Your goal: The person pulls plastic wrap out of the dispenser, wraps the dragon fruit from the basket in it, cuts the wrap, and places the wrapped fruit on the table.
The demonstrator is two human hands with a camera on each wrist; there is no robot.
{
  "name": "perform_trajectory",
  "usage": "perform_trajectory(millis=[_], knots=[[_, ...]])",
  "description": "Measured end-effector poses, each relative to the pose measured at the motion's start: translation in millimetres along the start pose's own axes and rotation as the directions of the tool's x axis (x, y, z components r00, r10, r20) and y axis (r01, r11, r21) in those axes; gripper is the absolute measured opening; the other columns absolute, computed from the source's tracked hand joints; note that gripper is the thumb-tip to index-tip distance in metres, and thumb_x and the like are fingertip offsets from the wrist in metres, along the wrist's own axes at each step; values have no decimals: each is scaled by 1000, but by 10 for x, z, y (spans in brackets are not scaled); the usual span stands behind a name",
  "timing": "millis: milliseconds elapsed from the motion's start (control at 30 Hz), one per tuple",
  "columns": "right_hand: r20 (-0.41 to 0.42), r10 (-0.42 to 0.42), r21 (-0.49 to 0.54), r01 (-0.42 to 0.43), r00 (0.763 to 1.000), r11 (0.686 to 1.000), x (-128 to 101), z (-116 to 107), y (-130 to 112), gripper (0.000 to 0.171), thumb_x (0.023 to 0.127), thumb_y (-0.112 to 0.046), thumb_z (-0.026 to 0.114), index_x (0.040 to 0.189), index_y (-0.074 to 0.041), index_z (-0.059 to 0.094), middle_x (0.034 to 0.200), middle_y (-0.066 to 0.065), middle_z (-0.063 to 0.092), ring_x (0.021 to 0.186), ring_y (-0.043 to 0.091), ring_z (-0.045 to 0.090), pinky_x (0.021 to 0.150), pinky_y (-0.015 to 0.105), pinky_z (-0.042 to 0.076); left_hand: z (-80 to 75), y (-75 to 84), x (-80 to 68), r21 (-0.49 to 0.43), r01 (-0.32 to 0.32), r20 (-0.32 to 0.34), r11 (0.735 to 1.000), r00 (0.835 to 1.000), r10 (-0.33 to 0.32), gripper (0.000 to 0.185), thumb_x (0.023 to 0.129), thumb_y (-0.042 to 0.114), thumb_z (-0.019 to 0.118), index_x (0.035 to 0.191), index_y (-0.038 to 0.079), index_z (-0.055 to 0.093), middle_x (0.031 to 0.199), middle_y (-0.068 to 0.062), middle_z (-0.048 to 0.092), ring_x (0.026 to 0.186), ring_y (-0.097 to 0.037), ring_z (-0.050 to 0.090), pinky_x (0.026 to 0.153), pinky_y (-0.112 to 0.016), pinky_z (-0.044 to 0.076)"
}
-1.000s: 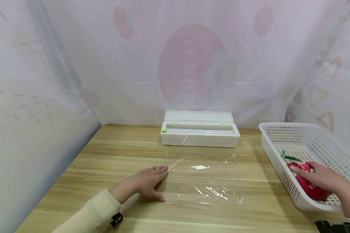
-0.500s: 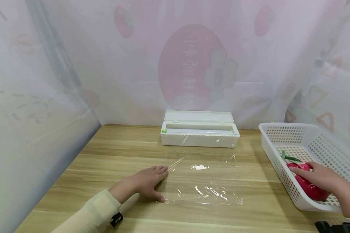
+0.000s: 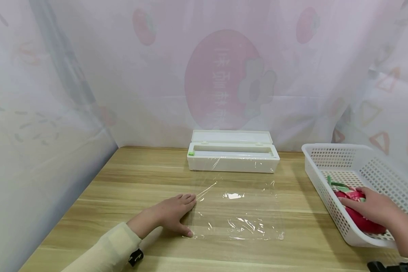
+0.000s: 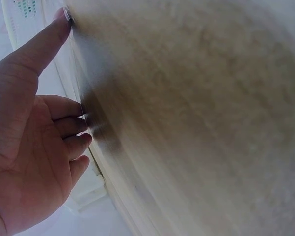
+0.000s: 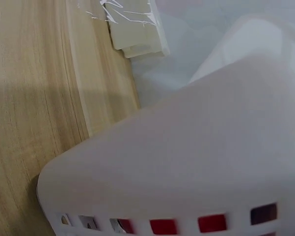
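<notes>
A sheet of clear cling film (image 3: 238, 211) lies across the table, running out from a white cling film box (image 3: 232, 164) whose lid stands raised. My left hand (image 3: 175, 213) rests on the film's left edge, fingers straight and thumb spread; the left wrist view shows the same hand (image 4: 37, 132) with fingertips touching the surface. Inside a white perforated basket (image 3: 321, 194) at the right, my right hand (image 3: 377, 206) grips a red, fruit-shaped thing (image 3: 363, 223) with green leaves. My palm covers part of it. In the right wrist view the basket wall hides the hand.
The basket's left wall stands between the right hand and the film on the wooden table (image 3: 122, 181). A green slider (image 3: 191, 153) sits at the box's left end. Printed cloth curtains (image 3: 149, 94) close off the back and sides.
In the basket, the red thing has turned slightly under my right hand, and its leaves have shifted a little left. My left hand has stayed in place on the film.
</notes>
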State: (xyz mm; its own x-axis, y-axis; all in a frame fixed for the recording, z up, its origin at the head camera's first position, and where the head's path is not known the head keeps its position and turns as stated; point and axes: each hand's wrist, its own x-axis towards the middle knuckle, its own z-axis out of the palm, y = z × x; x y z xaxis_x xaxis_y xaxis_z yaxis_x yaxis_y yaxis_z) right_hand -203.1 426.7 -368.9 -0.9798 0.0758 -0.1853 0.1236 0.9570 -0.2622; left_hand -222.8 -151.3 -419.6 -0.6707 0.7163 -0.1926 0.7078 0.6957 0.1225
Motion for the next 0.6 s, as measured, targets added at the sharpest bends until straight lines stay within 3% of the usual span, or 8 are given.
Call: perform_trajectory(millis=[200,600], knots=[[-47,-9,-38,7,999,999,-43,7,-55,104,87,-67,54,128,25,29,115,51,38,97,60,43,78,68,42,7,0,0,-2,0,-4,1000,1000,0,100,81,63,67,146,-5,35,153,-20,30,142,-33,26,114,-46,22],[-158,-63,-71,52,985,996,-60,24,-85,101,83,-66,61,129,19,33,110,48,44,92,58,45,75,69,42,8,0,7,9,-3,-6,1000,1000,3,100,80,63,67,146,-6,36,153,-21,31,141,-33,28,114,-46,22]])
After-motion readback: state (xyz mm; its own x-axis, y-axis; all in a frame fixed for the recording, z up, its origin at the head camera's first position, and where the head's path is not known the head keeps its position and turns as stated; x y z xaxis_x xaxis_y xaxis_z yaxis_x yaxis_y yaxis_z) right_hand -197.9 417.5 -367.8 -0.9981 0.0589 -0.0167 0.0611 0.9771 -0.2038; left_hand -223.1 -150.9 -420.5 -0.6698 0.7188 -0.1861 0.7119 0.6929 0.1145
